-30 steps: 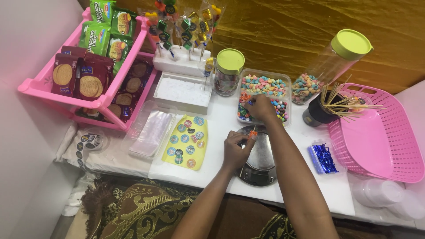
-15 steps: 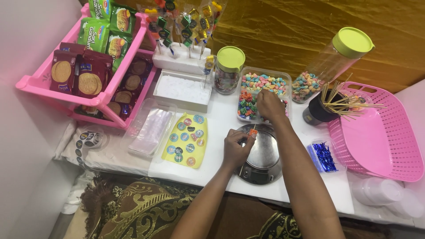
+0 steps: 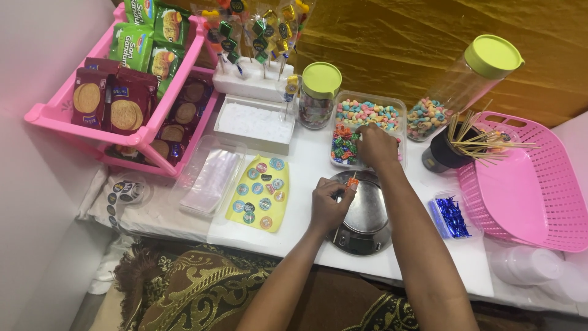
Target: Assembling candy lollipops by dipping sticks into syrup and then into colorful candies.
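The left hand pinched a skewer (orange candy topmost), tip pointing one o'clock; the right hand's fingers curled narrowly into the candy tray.

Left hand palm down near worktop's front edge, fingers pinched shut. Right hand reaches farther toward back edge, fingers curled downward, forearm extended.

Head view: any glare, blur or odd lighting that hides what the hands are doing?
Head view: even indoor light, no harsh shadows. Mild sheen on the metal scale pan and the gold backdrop, nothing hidden. Left hand is sharp, pinching a small orange candy on a stick; right hand over the candy tray is slightly soft. White wall at left is bright.
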